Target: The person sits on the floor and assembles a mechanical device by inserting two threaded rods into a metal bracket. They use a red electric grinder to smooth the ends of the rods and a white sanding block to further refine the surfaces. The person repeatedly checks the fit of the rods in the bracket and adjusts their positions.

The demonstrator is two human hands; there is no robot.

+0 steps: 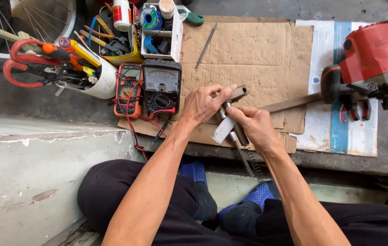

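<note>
Centre of frame: left hand [205, 105] and right hand [254, 125] both have their grip clamped on a metal rod part [231, 123], held up over the cardboard sheet [248, 54] so the spring [244, 159] hangs free below. Two meters [148, 87] sit left of the hands, tool tub [100, 77] upper left, red power tool [376, 59] upper right, all within reach.

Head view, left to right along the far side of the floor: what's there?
Bicycle wheel → white tool cup → orange meter → black meter → cardboard → red power tool.
</note>
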